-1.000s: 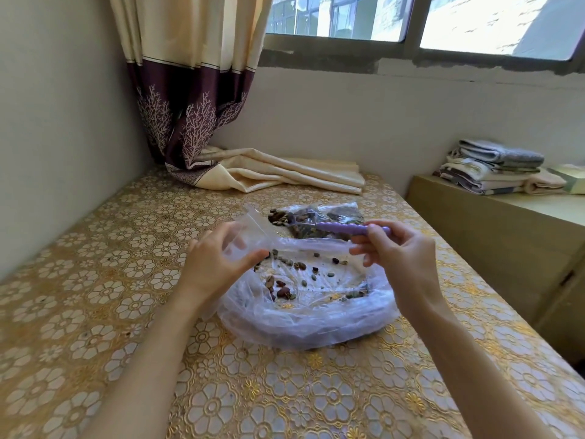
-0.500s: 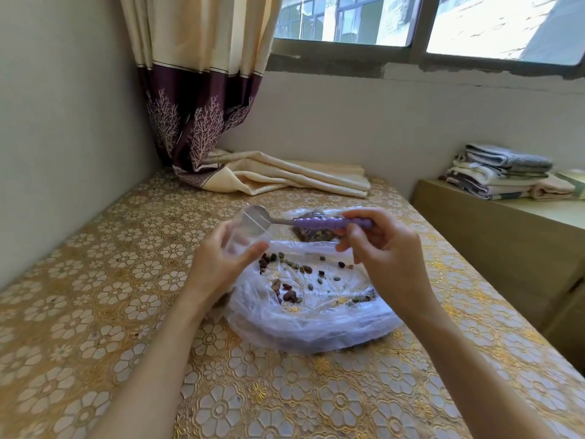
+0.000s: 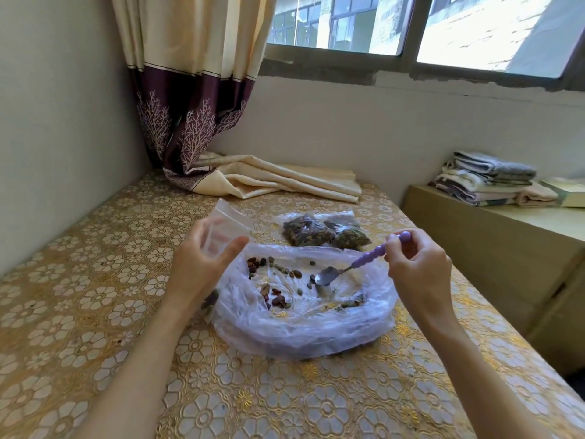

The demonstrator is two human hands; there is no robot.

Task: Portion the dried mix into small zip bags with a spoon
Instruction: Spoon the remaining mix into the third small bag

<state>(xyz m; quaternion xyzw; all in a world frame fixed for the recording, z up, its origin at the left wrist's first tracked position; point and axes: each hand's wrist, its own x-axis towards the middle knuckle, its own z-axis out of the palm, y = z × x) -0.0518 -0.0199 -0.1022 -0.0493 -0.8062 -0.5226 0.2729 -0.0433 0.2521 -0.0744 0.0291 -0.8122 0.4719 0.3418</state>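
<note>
A large clear plastic bag lies open on the table with a thin scatter of dried mix inside. My left hand holds a small clear zip bag upright by the big bag's left rim; some dark mix shows at its bottom, below my palm. My right hand pinches the purple handle of a spoon. The spoon's metal bowl is down inside the big bag, on the right. Two filled small zip bags lie just behind the big bag.
A gold floral cloth covers the table. A cream and purple curtain pools on the table's far end. A low wooden cabinet with folded towels stands to the right. A wall runs along the left.
The spoon has left the small zip bag's mouth and swung right and down into the big bag. My left hand still holds the small bag.
</note>
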